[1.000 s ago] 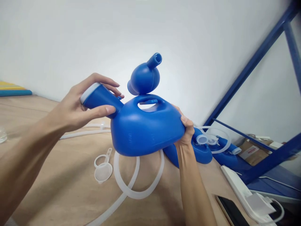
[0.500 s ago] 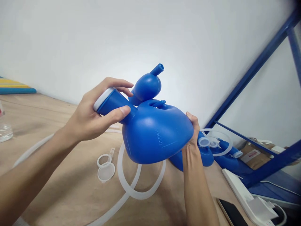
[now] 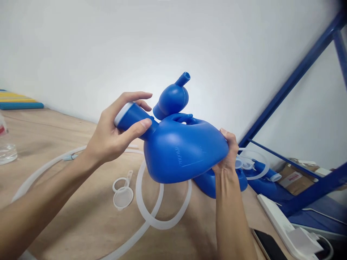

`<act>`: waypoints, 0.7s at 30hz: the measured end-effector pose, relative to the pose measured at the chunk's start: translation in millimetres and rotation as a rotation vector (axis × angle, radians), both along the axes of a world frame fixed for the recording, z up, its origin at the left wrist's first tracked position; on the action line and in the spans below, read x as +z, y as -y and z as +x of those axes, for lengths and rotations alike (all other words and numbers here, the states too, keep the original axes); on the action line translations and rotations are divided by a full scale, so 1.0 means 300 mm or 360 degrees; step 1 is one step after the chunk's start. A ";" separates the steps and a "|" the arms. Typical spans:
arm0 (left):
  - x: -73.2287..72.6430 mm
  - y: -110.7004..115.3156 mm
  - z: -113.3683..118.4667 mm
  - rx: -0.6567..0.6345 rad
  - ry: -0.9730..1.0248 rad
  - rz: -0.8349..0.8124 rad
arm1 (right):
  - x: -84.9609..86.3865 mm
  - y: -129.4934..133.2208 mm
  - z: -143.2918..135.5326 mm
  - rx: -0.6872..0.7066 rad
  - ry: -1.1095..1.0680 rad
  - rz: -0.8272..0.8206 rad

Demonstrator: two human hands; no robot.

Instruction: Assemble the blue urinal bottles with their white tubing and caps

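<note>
A blue plastic urinal bottle [image 3: 184, 151], marked 2000ml, is held tilted above the table. My left hand [image 3: 116, 126] cups its neck, thumb pressed on the near side, with two fingers reaching out beyond the far side. A white rim shows at the neck's mouth against my palm. My right hand [image 3: 229, 151] grips the rounded bottom end; most of its fingers are hidden behind the bottle. Just beyond the handle is a blue bulb-shaped piece with a short spout [image 3: 173, 97]; what supports it is hidden. On the table below lie a clear plastic cap with a ring [image 3: 123, 196] and a coiled translucent tube [image 3: 162, 224].
More blue bottles [image 3: 206, 184] lie behind my right wrist. At the right are a power strip [image 3: 276, 216], a phone [image 3: 269, 245], a blue metal frame [image 3: 292, 79] and a cardboard box [image 3: 294, 178]. A clear water bottle [image 3: 7, 148] stands at the left edge.
Both hands and the urinal bottle have shifted slightly right, and the bottle's body has rolled and risen a little. A light-blue tube connector now shows beside my left forearm.
</note>
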State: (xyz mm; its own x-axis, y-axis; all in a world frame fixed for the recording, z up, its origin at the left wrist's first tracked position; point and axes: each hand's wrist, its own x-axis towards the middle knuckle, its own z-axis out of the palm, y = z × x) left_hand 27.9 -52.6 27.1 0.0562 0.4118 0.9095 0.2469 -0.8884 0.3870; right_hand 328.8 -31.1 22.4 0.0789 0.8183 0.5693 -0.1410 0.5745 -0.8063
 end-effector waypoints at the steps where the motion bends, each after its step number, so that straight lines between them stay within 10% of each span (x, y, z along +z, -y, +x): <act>1: 0.001 0.002 -0.005 -0.0014 -0.0030 0.0026 | 0.011 0.015 0.000 0.0022 -0.0047 -0.0025; 12: -0.009 -0.009 0.001 -0.0240 -0.1042 -0.0320 | -0.006 0.059 0.275 0.0309 0.1155 -0.0171; 21: -0.159 -0.103 0.089 -0.0246 -0.1451 -0.0533 | -0.005 0.030 0.115 0.0295 0.1767 -0.0411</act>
